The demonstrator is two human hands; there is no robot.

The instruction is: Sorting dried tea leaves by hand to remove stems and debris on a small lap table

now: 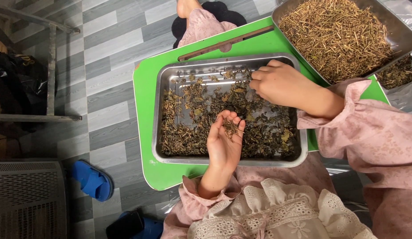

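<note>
steel tray (158, 110), dried leaves (192, 110); left hand (224, 140) cupped open, palm up, holding stems (231, 127); right hand (277, 82) at 1 o'clock, fingers curled on leaves, grip unclear; 9 o'clock free.

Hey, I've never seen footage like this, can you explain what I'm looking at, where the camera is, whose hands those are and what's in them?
There is one picture, taken by a camera worn on a person's head, looking straight down at their own two bare hands. The person sits on a grey tiled floor at a low green table. On it rests a metal tray strewn with dried leaves and stems. The left hand is cupped palm up, holding a small bunch of stems. The right hand reaches into the tray, its fingers curled over the leaves. A second tray of straw-coloured stems sits at upper right. Blue sandals lie on the floor.
</note>
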